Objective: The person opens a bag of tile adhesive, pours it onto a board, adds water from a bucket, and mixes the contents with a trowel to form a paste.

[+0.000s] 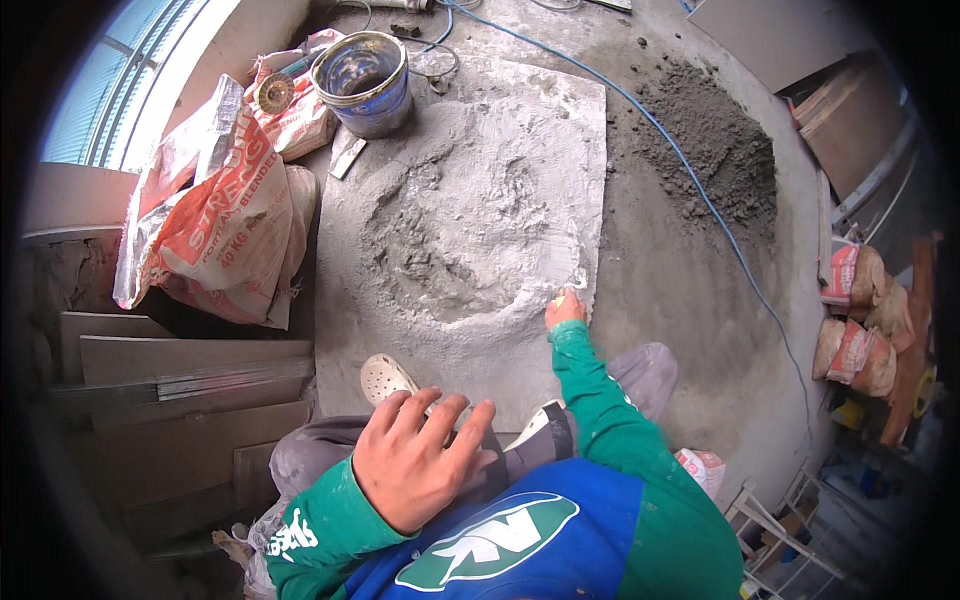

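Observation:
My right hand (567, 309) is closed around a small yellow-handled tool (559, 300) at the right side of a cement mix. The tool's working end blends into the pale cement, so its exact kind is unclear. The grey mix (440, 280) forms a rough ring with a wetter, lumpy hollow at its left, spread over a flat board (345, 340) on the floor. Raised above my lap, my left hand (420, 460) has its fingers apart and holds nothing. My shoes (385, 380) rest at the board's near edge.
A blue bucket (385, 105) and an open cement bag (225, 215) stand at the left, near an angle grinder with a round disc (275, 93). Flat panels (190, 360) lean below them. A blue hose (690, 165) crosses beside a dark sand pile (710, 140) at the right.

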A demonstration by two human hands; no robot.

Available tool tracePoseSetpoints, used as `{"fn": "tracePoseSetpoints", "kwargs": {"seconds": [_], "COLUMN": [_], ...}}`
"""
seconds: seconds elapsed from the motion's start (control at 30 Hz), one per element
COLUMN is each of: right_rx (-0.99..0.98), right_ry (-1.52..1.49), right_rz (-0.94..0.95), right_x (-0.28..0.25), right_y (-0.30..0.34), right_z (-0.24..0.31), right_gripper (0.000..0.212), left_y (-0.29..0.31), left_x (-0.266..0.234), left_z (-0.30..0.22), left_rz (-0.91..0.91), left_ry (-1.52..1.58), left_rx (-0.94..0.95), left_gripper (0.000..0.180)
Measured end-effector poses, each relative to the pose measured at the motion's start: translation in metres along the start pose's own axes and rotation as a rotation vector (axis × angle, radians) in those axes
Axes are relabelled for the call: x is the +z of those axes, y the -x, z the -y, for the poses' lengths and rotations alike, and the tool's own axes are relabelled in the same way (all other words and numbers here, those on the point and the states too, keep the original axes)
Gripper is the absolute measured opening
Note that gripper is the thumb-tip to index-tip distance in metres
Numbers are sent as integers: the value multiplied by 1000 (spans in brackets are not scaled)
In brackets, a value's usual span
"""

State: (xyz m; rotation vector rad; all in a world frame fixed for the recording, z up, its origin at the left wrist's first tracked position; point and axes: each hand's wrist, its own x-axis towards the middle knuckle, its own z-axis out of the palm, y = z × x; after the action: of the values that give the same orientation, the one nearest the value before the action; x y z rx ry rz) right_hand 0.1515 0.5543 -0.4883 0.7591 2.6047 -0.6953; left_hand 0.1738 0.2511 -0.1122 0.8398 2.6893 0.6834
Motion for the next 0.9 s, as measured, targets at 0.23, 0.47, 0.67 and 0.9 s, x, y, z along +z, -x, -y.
{"fn": "tracePoseSetpoints", "kwargs": {"seconds": [0.23, 0.47, 0.67, 0.9], "right_rx": [-133, 21, 42, -185], "right_ry": [-283, -317, -342, -533], "right_rz": [37, -89, 30, 46], "right_x": [20, 5, 54, 34], "right_y": [75, 81, 122, 146], "right_z": [74, 2, 19, 98], "right_gripper": [37, 47, 36, 53], "left_y": [-2, 16, 36, 46], "left_x": [11, 23, 42, 54], "left_z": [-23, -54, -77, -71], "left_rz": [-22, -37, -15, -67], "left_ry": [-54, -72, -62, -156], "left_rx": [-63, -133, -241, -334], "left_gripper": [56, 57, 56, 52]}}
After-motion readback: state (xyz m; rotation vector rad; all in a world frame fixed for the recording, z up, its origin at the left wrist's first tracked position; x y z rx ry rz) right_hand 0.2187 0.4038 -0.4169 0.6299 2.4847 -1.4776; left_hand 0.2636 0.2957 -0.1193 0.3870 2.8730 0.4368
